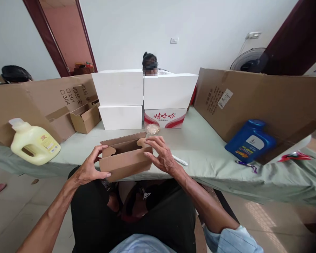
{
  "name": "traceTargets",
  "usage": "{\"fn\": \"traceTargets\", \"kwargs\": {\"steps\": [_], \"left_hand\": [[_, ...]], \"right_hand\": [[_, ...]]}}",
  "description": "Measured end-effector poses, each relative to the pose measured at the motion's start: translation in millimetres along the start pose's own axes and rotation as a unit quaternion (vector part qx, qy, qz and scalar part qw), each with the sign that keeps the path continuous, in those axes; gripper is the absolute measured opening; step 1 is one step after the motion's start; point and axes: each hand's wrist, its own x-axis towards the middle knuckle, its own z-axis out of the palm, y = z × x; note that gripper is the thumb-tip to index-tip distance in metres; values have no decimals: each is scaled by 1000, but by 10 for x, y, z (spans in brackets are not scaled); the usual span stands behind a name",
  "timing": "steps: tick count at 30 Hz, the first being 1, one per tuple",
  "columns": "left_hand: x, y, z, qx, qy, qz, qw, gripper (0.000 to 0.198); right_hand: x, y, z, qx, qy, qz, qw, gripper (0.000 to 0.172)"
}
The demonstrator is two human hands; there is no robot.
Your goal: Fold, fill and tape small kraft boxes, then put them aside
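A small brown cardboard box [126, 163], its top open, sits at the table's front edge, partly over my lap. My left hand [91, 168] grips its left end, thumb on the front wall and fingers round the side. At the other end, my right hand [160, 154] holds the right corner, with the thumb on the front wall and the fingers at the end flap. Just behind the box lies a clear plastic-wrapped bundle [153, 129], its contents hard to make out. To the right of my right hand is a slim white tool [180, 160], partly hidden by that hand.
White boxes [118, 88] stand stacked at the back, before a seated person [149, 63]. Large cardboard sheets [263, 105] flank both sides. A yellow jug [34, 144], another small carton [85, 117], a blue bottle [250, 140] and a purple pen [246, 164] rest on the green cloth [202, 147].
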Motion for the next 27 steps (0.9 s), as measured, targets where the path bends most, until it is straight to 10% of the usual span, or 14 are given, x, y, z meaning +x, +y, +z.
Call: {"fn": "traceTargets", "kwargs": {"steps": [9,19,27], "left_hand": [[213,302,-71,201,107,75,971,59],[721,764,179,158,-24,39,986,29],[715,803,239,112,31,60,991,21]], "right_hand": [[286,-18,197,20,-70,40,997,25],[293,-58,196,12,-90,38,995,22],[307,-83,235,3,-73,50,996,17]]}}
